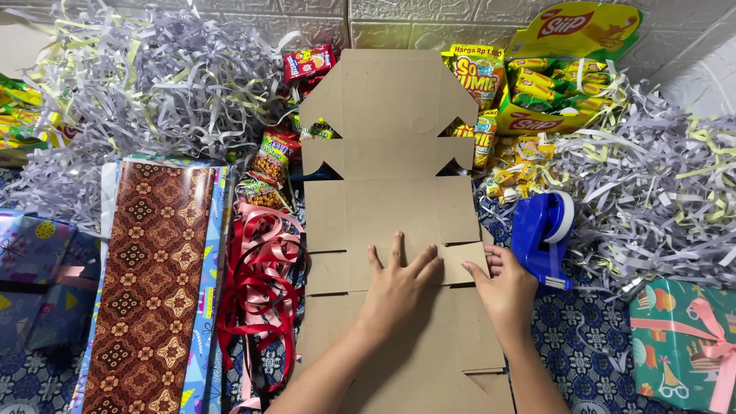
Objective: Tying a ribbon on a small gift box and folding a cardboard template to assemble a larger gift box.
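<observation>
A flat, unfolded brown cardboard box blank (391, 153) lies lengthwise down the middle of the floor. My left hand (397, 285) presses flat on its centre panel, fingers spread. My right hand (504, 287) grips the right side flap (464, 261) at its edge, fingers curled under it, and the flap is slightly lifted. Both forearms come in from the bottom edge of the view.
A blue tape dispenser (543, 230) sits right of the hands. Red and pink ribbon (264, 291) and patterned wrapping paper (153, 284) lie left. Snack packets (272, 153), a yellow snack display box (563, 84), shredded paper (153, 84) and wrapped gifts (682, 345) surround the cardboard.
</observation>
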